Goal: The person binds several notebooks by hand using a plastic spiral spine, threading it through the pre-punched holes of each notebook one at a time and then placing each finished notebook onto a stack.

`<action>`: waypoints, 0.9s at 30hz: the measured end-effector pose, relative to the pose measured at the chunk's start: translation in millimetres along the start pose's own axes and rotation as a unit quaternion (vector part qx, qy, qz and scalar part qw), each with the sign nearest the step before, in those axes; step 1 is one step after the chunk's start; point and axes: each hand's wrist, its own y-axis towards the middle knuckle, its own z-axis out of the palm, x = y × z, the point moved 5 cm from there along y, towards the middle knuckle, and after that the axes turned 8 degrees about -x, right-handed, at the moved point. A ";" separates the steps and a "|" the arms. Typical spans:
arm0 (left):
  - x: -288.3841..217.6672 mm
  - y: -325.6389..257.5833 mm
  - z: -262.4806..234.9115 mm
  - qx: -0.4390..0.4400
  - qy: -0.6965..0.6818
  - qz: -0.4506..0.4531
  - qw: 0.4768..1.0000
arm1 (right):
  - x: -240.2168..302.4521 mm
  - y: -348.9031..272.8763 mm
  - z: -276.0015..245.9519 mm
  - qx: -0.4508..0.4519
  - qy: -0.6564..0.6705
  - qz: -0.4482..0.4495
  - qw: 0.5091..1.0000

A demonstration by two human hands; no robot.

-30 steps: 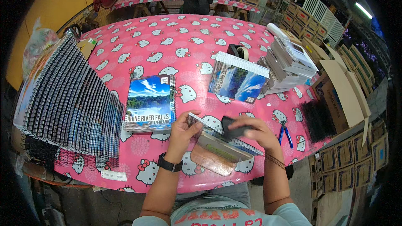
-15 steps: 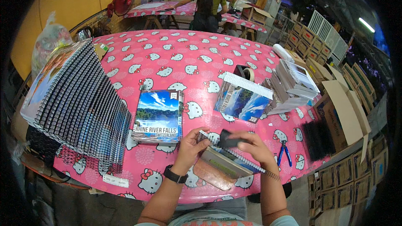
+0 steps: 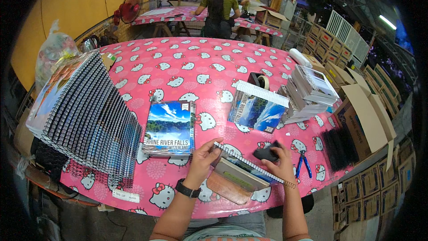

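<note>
My left hand [image 3: 206, 157] pinches the left end of a spiral notebook [image 3: 250, 164]. The notebook stands tilted, its coil edge upward, against a wooden stand [image 3: 229, 188] at the table's front. A stretch of loose coil [image 3: 290, 183] sticks out past its right end. In the fingers of my right hand [image 3: 280, 164] is a small dark black pad [image 3: 264, 153], just beyond the coil; its exact kind is unclear. Left of centre lies a stack of notebooks [image 3: 169, 127] with a waterfall cover. Blue-handled cutting pliers [image 3: 304, 165] rest to the right of my right hand.
A tall leaning pile of spiral notebooks [image 3: 89, 116] fills the left side. Unbound page blocks [image 3: 258, 109], a tape dispenser [image 3: 258, 80] and stacked pads [image 3: 310, 91] stand at right. Black coils [image 3: 339, 149] lie beside an open carton [image 3: 363, 118]. Two people work at a far table.
My right hand has drawn the black pad away from the coil's left part, toward the right. My left hand keeps its hold on the notebook's end.
</note>
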 end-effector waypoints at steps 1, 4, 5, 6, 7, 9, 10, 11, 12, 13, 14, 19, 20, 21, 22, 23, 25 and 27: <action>0.7 0.4 2.3 0.006 0.005 0.006 1.000 | -21.1 -9.1 -3.7 0.020 -0.035 0.008 0.999; -10.8 0.7 7.0 -0.008 0.127 0.076 0.989 | -52.0 -22.2 -23.0 0.050 -0.083 0.025 0.995; -18.7 -0.3 10.7 -0.018 0.182 0.111 0.977 | -45.8 -22.6 -41.3 0.038 -0.065 0.021 0.997; -26.8 -3.5 21.2 -0.009 0.214 0.141 0.966 | -34.5 -23.3 -62.7 0.023 -0.050 0.017 0.998; -34.1 -9.8 34.8 0.002 0.246 0.166 0.955 | -18.4 -24.3 -83.1 0.021 -0.001 0.034 0.999; -45.2 -23.1 62.4 0.038 0.281 0.209 0.936 | 27.6 -20.6 -114.2 0.014 0.105 0.070 0.992; -50.1 -30.7 77.6 0.063 0.287 0.230 0.928 | 60.0 -18.5 -117.2 0.007 0.127 0.003 0.992; -53.5 -36.5 90.0 0.087 0.294 0.251 0.918 | 94.6 -16.1 -113.2 -0.002 0.150 -0.064 0.987; -57.6 -41.7 100.0 0.103 0.309 0.279 0.903 | 120.6 -16.6 -108.0 -0.012 0.169 -0.134 0.976; -59.5 -46.8 111.6 0.122 0.319 0.308 0.888 | 127.3 -19.1 -101.6 -0.024 0.183 -0.126 0.975; -60.5 -50.7 119.5 0.141 0.328 0.337 0.871 | 130.7 -22.3 -93.7 -0.034 0.198 -0.119 0.972; -61.1 -56.7 129.0 0.152 0.331 0.328 0.872 | 124.2 -30.2 -94.7 -0.072 0.227 -0.105 0.965; -61.1 -57.3 128.3 0.149 0.331 0.321 0.874 | 125.6 -31.2 -96.5 -0.075 0.234 -0.094 0.965; -60.1 -57.9 128.0 0.145 0.328 0.315 0.879 | 125.3 -31.7 -97.9 -0.076 0.239 -0.083 0.965; -60.5 -58.2 128.5 0.138 0.330 0.316 0.879 | 126.7 -31.2 -97.6 -0.075 0.223 -0.109 0.966; -61.5 -58.4 129.4 0.131 0.331 0.317 0.879 | 127.7 -30.2 -96.4 -0.074 0.207 -0.134 0.966; -60.4 -58.4 129.3 0.120 0.325 0.316 0.883 | 130.7 -29.4 -97.7 -0.082 0.197 -0.154 0.965; -59.5 -58.1 128.5 0.115 0.314 0.314 0.889 | 137.7 -29.1 -101.9 -0.104 0.213 -0.142 0.961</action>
